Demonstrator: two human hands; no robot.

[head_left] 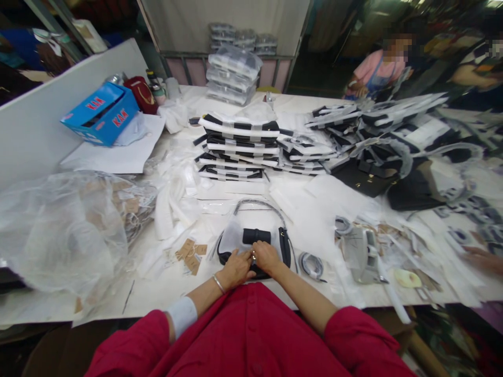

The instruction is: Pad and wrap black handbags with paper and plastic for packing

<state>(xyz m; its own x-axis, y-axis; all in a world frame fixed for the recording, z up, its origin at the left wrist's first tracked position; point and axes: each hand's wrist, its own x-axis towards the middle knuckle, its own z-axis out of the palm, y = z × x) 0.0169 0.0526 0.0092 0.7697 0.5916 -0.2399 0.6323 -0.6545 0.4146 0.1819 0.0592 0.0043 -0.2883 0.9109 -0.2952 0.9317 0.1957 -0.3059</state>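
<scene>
A black bag (255, 236) lay on the white surface (165, 285), close to its near edge and straight ahead of the person. White wrapping covered the bag's left part, and its wrapped handle (257, 203) arched away on the far side. The left hand (236, 268) and right hand (267, 257) both rested on the near side of the bag, their fingers (247, 257) bent down and meeting at the middle of its near rim. The bag lay under and just beyond the fingertips, touching them. Whether the fingers pinched some small part there or only pressed on it could not be told. A bracelet (218, 284) circled the left wrist.

Brown tags (190, 252) lay just left of the bag, and a coiled cord (311, 265) just right of it. Further right stood a grey dispenser (359, 254). Beyond the bag was a stack of black-and-white pieces (238, 149), with more black bags (373, 178) to its right. A large clear plastic sack (66, 230) filled the left side, and a blue box (100, 112) sat at the far left. Another person's hand (481, 259) reached onto the surface at the right edge.
</scene>
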